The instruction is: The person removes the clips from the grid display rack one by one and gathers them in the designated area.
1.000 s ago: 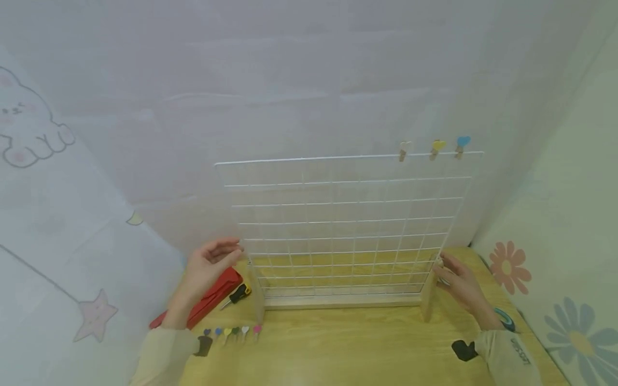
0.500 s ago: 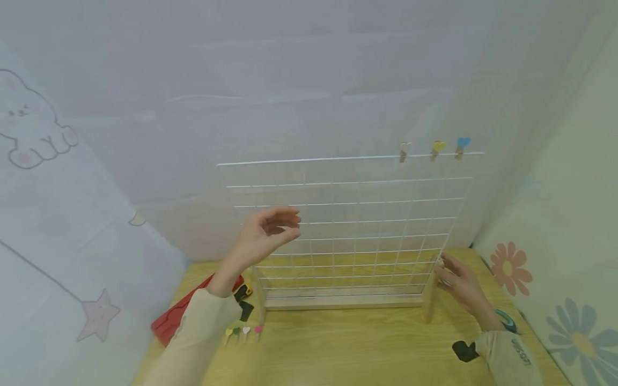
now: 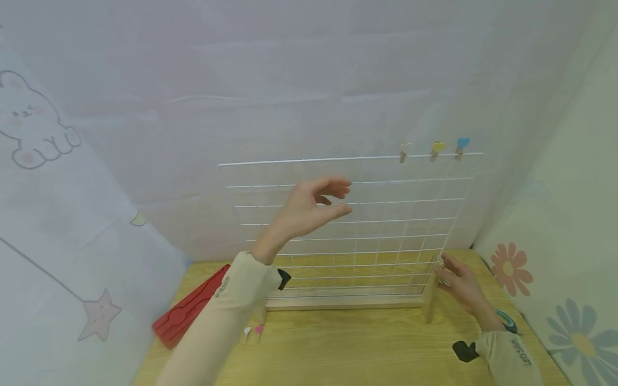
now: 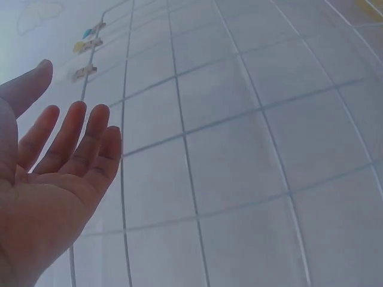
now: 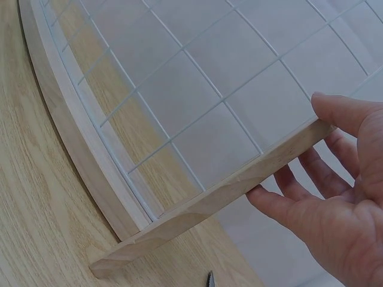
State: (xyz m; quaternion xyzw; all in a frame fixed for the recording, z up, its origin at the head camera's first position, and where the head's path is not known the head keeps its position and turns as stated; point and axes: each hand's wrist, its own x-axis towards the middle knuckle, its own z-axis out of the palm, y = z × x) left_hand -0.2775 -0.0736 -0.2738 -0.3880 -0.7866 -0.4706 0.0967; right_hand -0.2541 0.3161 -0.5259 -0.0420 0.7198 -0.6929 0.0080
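Observation:
A white wire grid panel (image 3: pixel 357 157) stands upright in a wooden stand (image 3: pixel 343 304). My left hand (image 3: pixel 311 206) is raised in front of the panel, thumb apart from loosely bent fingers, holding nothing. The same left hand (image 4: pixel 57 161) appears palm-up beside the wires in the left wrist view. With fingers and thumb, my right hand (image 5: pixel 341 203) grips the upper part of the stand's wooden side post (image 5: pixel 233 182). Along the panel's top right wire sit a pale heart clothespin (image 3: pixel 403 152), a yellow one (image 3: pixel 438 147) and a blue one (image 3: pixel 462 145).
On the wooden table, a white heart clothespin (image 3: pixel 247 331) and a pink one (image 3: pixel 259 329) lie front left, partly beside my sleeve. A red case (image 3: pixel 193 308) lies at the left. A teal and dark round-edged item (image 3: pixel 506 320) is by my right wrist.
My left hand has moved from the panel's left side rightward and up across its front. The forearm now hides the screwdriver and several clothespins. My right hand keeps its grip on the post.

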